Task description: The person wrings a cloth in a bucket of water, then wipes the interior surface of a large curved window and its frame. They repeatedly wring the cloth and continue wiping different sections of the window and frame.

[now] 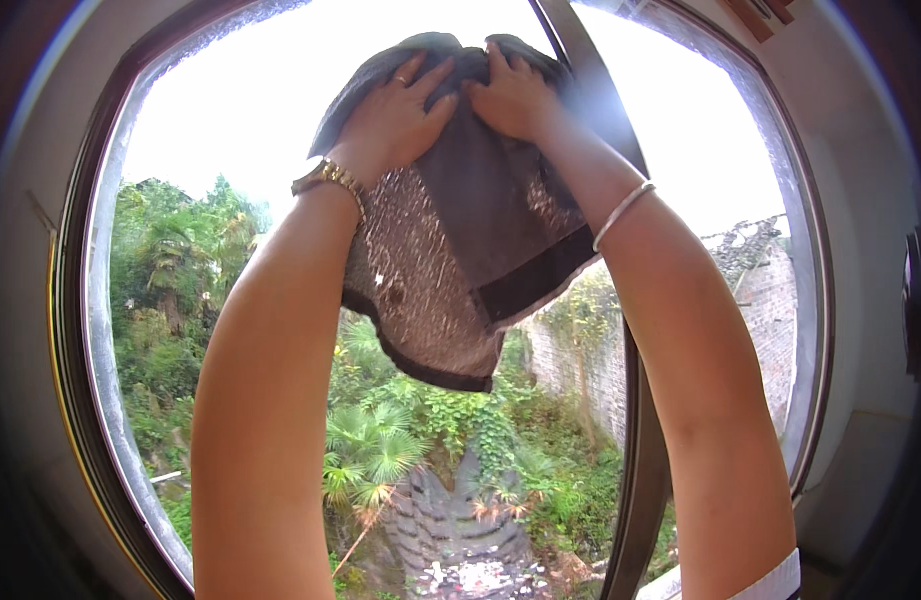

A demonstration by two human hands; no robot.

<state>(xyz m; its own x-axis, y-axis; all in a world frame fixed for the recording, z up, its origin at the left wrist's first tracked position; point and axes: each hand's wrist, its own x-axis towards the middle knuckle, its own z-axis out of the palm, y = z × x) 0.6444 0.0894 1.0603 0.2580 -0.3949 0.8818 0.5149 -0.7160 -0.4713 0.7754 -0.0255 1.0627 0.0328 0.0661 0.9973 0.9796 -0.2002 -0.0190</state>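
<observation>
Both my arms reach up in front of a window, hands on a dark grey-brown cloth garment point(498, 217). My left hand point(404, 112), with a ring and a gold-coloured watch point(329, 180) at the wrist, grips the cloth's upper left part. My right hand point(513, 94) grips its upper right part, fingers spread over the folds; a pale bangle point(621, 214) circles that forearm. From my hands the cloth hangs down, showing a speckled, fleecy side, a smooth darker panel and a black band at its lower edge. The fingertips partly vanish in the folds.
A dark upright window frame bar point(640, 420) stands behind my right arm. The outer window frame point(92, 225) curves around the view. Outside are green plants point(167, 300), a brick wall point(764, 315) and a tiled roof point(460, 525) with scattered debris. A dark object point(913, 300) is at the far right wall.
</observation>
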